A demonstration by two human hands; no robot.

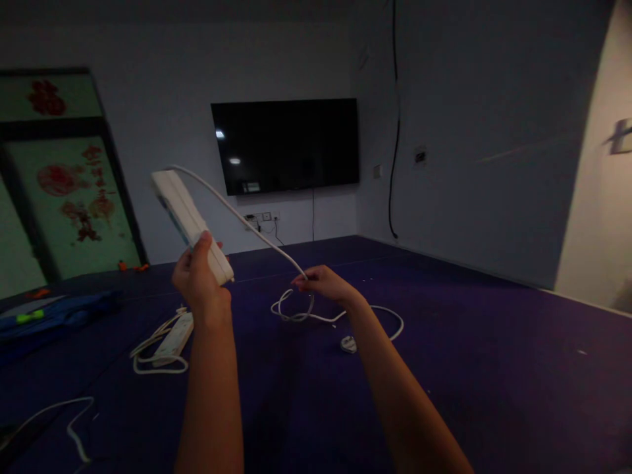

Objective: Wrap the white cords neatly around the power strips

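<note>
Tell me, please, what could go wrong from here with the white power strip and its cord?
The cord might tangle, since it lies in crossing loops on the floor beyond the right hand. The white power strip could tip or slip, because the left hand grips it near its lower end. The plug lies loose on the floor and may drag if its cord is pulled.

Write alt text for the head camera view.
A person's left hand holds up a white power strip while the right hand pinches its cord; a plug and second power strip lie on the purple floor. A dark television hangs beyond.
</note>
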